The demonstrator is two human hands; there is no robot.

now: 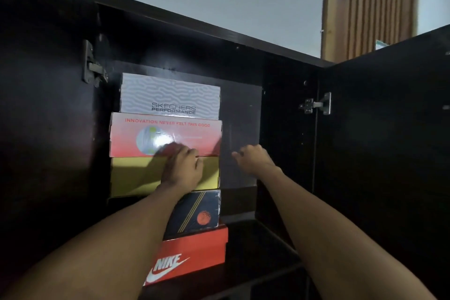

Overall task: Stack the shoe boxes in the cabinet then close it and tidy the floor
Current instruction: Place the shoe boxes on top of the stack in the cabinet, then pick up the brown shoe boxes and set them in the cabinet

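Dark cabinet [287, 129] — five stacked shoe boxes [165, 139], left hand [185, 168] pressing, right hand [253, 157] curled, empty.

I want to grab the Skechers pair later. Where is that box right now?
In the head view, the grey Skechers box sits on top of the stack at the left of the open cabinet, directly above the pink-red box and near the left door hinge.

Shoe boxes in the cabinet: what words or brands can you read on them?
"SKECHERS PERFORMANCE": grey top box.
"INNOVATION NEVER FELT THIS GOOD": pink box, second from top; its smaller print is too blurred.
"NIKE", with swoosh: red bottom box.
Yellow box and dark box: no text visible.
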